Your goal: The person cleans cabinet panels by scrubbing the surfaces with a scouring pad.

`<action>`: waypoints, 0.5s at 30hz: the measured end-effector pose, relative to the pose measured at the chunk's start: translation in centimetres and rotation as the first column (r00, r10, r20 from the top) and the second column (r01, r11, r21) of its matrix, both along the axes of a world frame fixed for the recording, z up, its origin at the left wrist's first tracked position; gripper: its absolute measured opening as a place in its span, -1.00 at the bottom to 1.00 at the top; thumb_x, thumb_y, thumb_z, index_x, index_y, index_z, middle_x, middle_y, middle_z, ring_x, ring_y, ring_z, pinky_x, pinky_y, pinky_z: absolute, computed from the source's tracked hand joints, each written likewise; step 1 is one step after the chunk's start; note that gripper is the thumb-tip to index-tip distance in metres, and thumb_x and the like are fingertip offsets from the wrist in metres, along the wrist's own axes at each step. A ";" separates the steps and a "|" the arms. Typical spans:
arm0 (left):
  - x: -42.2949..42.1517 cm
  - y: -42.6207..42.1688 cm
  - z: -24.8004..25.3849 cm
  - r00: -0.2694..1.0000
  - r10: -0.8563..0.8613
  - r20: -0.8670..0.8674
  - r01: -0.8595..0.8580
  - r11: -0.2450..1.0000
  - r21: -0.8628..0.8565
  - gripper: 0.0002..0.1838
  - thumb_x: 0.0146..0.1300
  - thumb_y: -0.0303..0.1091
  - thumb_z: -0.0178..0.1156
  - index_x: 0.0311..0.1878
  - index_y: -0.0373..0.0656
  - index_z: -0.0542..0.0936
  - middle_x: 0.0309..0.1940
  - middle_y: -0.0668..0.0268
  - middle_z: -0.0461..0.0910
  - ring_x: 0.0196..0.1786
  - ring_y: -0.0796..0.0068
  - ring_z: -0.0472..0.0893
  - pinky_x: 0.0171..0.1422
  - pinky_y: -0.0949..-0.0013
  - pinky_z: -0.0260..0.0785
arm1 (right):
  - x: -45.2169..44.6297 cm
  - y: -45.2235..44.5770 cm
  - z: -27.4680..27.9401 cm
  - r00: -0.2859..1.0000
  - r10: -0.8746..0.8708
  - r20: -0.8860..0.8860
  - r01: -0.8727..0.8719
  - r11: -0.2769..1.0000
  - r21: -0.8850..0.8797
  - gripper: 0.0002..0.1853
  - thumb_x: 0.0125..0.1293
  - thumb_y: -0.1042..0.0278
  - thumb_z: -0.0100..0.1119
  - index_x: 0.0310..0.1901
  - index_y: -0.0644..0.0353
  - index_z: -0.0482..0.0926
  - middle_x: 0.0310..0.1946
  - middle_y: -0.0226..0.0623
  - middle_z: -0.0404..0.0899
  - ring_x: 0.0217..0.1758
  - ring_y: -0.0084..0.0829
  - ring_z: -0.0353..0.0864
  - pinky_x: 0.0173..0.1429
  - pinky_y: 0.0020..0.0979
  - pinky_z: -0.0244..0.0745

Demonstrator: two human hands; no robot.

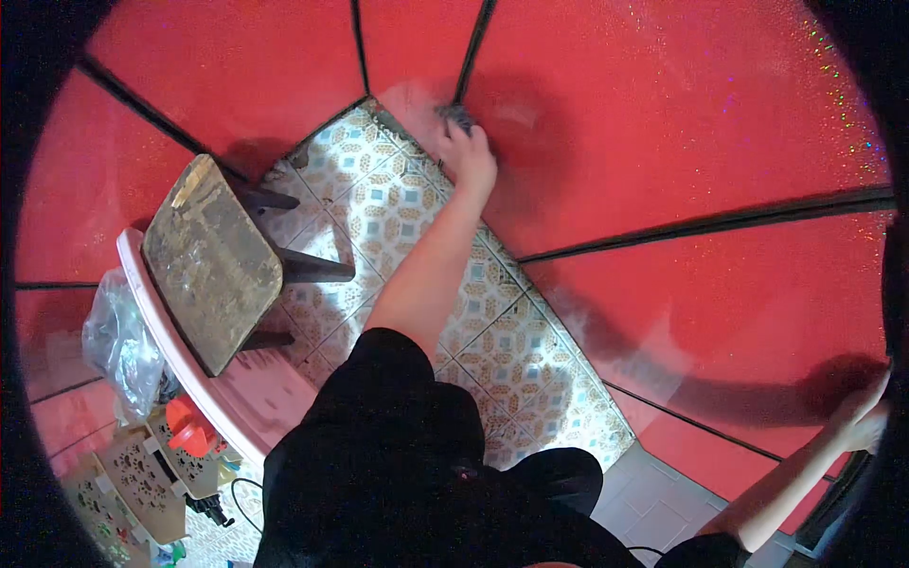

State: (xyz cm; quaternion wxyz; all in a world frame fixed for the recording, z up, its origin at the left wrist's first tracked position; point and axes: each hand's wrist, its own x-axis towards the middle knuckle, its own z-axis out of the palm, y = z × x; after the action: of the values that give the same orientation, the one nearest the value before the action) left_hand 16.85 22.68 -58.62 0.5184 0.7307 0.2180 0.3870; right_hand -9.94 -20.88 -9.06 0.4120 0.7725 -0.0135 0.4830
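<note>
Near the foot of the red tiled wall (606, 114), my left hand (466, 156) is closed around a dark, rough scrubber (457, 117), which touches the wall beside a black joint line. A whitish film shows on the red surface around it. Far to the right, my right hand (862, 417) reaches to the wall's edge, partly cut off by the dark border of the view, so its fingers are not clear. Below lies the patterned tile floor (407, 227), with dirt along its edge against the wall.
On the left stands a worn stool (213, 265) with dark legs, beside a pink basin (256, 398). Near them are a clear plastic bag (123, 346), a red object (189, 426) and beige crates (142, 478) with paw-like cutouts. Grey tiles (653, 497) lie at the lower right.
</note>
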 end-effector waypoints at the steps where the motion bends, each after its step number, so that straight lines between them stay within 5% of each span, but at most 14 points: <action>1: 0.5 0.1 -2.1 1.000 0.010 0.012 -0.009 0.998 -0.062 -0.56 0.31 -0.15 -0.03 0.07 -0.34 0.39 0.10 -0.17 0.36 0.12 -0.11 0.36 0.23 0.05 0.18 | 0.0 -0.1 0.0 0.999 0.028 -0.021 -0.028 1.000 -0.011 -0.31 0.34 -0.31 -0.22 -0.11 0.21 0.66 -0.31 -0.04 0.67 -0.36 -0.22 0.65 -0.31 -0.25 0.47; 2: 0.5 0.1 -3.8 1.000 0.019 0.018 -0.016 0.992 -0.123 -0.57 0.32 -0.15 -0.04 0.05 -0.35 0.40 0.09 -0.17 0.36 0.11 -0.11 0.37 0.21 0.04 0.20 | 0.0 -0.2 -0.1 0.998 0.054 -0.043 -0.055 0.998 -0.022 -0.33 0.35 -0.29 -0.21 -0.10 0.20 0.66 -0.30 -0.06 0.68 -0.37 -0.27 0.66 -0.32 -0.28 0.48; 3: 0.1 -0.1 -4.9 1.000 0.014 0.013 -0.013 0.992 -0.129 -0.57 0.32 -0.15 -0.04 0.05 -0.35 0.40 0.09 -0.17 0.36 0.11 -0.11 0.37 0.21 0.04 0.20 | 0.1 0.0 -0.5 0.992 0.126 -0.028 -0.120 0.978 0.170 -0.36 0.35 -0.27 -0.19 -0.12 0.19 0.67 -0.33 -0.09 0.68 -0.39 -0.30 0.66 -0.33 -0.30 0.50; 4: -0.5 -0.1 -6.0 0.992 -0.124 -0.004 0.100 0.817 -0.568 -0.56 0.34 -0.13 -0.07 0.04 -0.36 0.41 0.04 -0.14 0.41 0.05 -0.08 0.42 0.17 0.04 0.25 | 0.3 0.1 -0.9 0.981 0.195 0.003 -0.183 0.917 0.355 -0.38 0.36 -0.24 -0.17 -0.15 0.18 0.69 -0.36 -0.11 0.69 -0.42 -0.33 0.66 -0.34 -0.32 0.51; 5: -1.1 -0.5 -7.5 0.966 -0.254 0.039 0.154 0.450 -0.880 -0.55 0.37 -0.12 -0.10 0.03 -0.37 0.41 -0.01 -0.10 0.46 0.00 -0.04 0.46 0.12 0.04 0.29 | 0.2 0.0 -1.0 0.975 0.223 0.015 -0.207 0.873 0.442 -0.39 0.37 -0.23 -0.16 -0.16 0.18 0.69 -0.37 -0.12 0.69 -0.43 -0.34 0.66 -0.34 -0.33 0.52; 6: -1.7 -1.4 -10.0 0.966 -0.257 0.032 0.148 0.446 -0.883 -0.55 0.37 -0.12 -0.10 0.03 -0.37 0.41 -0.01 -0.10 0.46 0.00 -0.04 0.46 0.12 0.04 0.29 | 0.2 0.0 -1.0 0.968 0.249 0.034 -0.230 0.820 0.524 -0.40 0.37 -0.22 -0.16 -0.17 0.18 0.70 -0.39 -0.13 0.69 -0.45 -0.36 0.65 -0.35 -0.34 0.53; 8: -2.5 -3.4 -15.5 0.922 -0.299 -0.246 0.022 0.676 -0.737 -0.57 0.41 -0.08 -0.14 -0.03 -0.32 0.43 -0.17 0.04 0.54 -0.13 0.11 0.52 -0.01 0.09 0.36 | 0.1 -1.0 0.5 0.973 0.230 -0.035 -0.219 0.955 0.198 -0.44 0.38 -0.18 -0.13 -0.21 0.16 0.71 -0.46 -0.15 0.68 -0.52 -0.35 0.63 -0.41 -0.30 0.50; 11: -9.2 -6.7 -7.2 0.881 -0.426 -0.208 0.065 0.543 -0.837 -0.62 0.43 -0.09 -0.15 -0.09 -0.27 0.43 -0.23 0.17 0.52 -0.16 0.28 0.51 -0.07 0.17 0.37 | 0.2 -0.3 1.1 0.982 0.181 -0.045 -0.181 0.983 0.005 -0.44 0.38 -0.18 -0.13 -0.24 0.14 0.72 -0.50 -0.14 0.67 -0.55 -0.33 0.61 -0.44 -0.28 0.48; 14: -11.8 -13.0 -11.0 0.861 -0.489 -0.142 0.125 0.474 -0.872 -0.59 0.43 -0.14 -0.14 0.18 -0.22 0.32 0.06 0.19 0.45 0.07 0.27 0.41 0.19 0.21 0.27 | 0.6 1.2 0.6 0.991 0.135 0.009 -0.135 0.991 -0.024 -0.42 0.38 -0.21 -0.16 -0.24 0.13 0.72 -0.51 -0.12 0.66 -0.55 -0.32 0.60 -0.44 -0.28 0.46; 15: -11.3 -13.7 -12.2 0.865 -0.481 -0.142 0.124 0.479 -0.869 -0.59 0.43 -0.14 -0.14 0.18 -0.22 0.32 0.06 0.19 0.45 0.07 0.27 0.41 0.19 0.21 0.27 | 0.4 1.3 0.2 1.000 -0.007 0.005 0.007 0.998 0.069 -0.41 0.38 -0.21 -0.17 -0.25 0.14 0.71 -0.52 -0.11 0.66 -0.56 -0.30 0.59 -0.44 -0.28 0.45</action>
State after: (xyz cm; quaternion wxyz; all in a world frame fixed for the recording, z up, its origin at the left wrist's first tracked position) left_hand 5.56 8.96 -70.81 0.8131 0.4775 0.3329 -0.0094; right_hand -9.59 -19.57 -8.81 0.3870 0.7849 -0.0339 0.4828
